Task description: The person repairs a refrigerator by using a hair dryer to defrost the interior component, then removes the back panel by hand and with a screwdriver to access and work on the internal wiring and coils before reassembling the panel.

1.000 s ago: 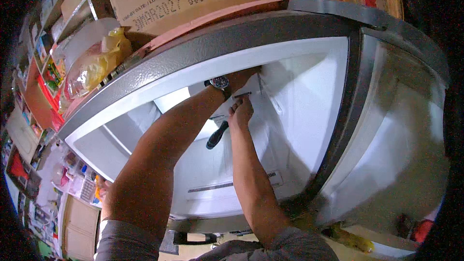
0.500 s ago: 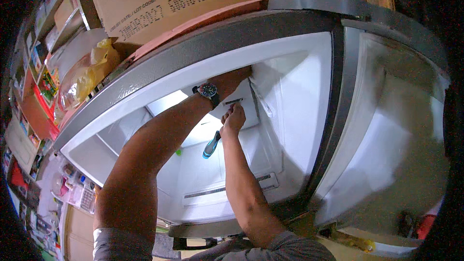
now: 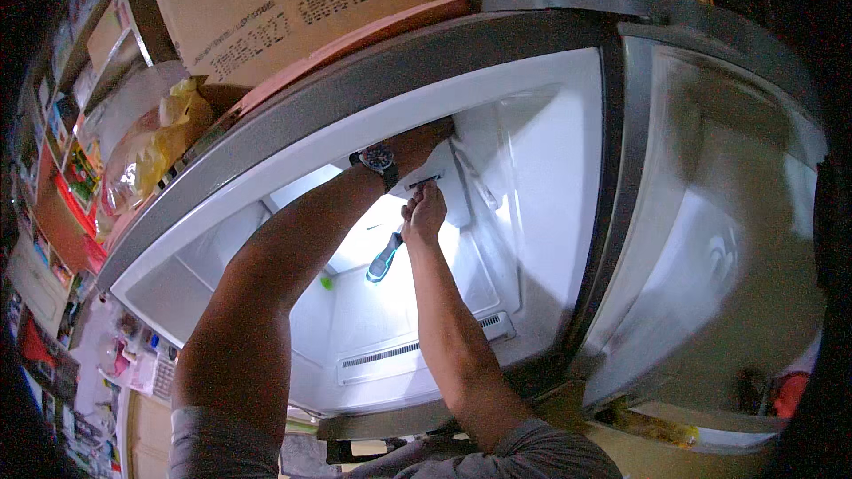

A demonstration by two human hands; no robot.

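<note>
Leaning over an open fridge [image 3: 555,160], a person is working with both bare hands inside its white space. The right hand [image 3: 425,208] is resting by a dark slot [image 3: 423,182] in a pale panel [image 3: 456,198], deep inside the fridge. Its fingers are bending in, and their tips are sitting right at the slot. The view is not showing if they are pinching anything.

A tool with a grey and teal handle [image 3: 384,259] is sticking out just beside the right hand, down and to the left. Its thin end is hiding, so nobody can tell if the hand is gripping it.

The left hand [image 3: 433,135] is lying farther in, up in the shade near the panel's edge. A dark watch [image 3: 377,157] is sitting on that wrist. Shadow is hiding the fingers, so whether they are gripping or just touching cannot be told.

The step in hand seems to be the close work at the slot, with one hand there and the other near the edge. The next move is probably calling for a slow, firm right hand and a still left hand, with care that the tool is not slipping or scratching the wall.

Lower down, a long vent [image 3: 382,357] is running across the inside. A brown cardboard box [image 3: 266,9] is standing past the far rim.
</note>
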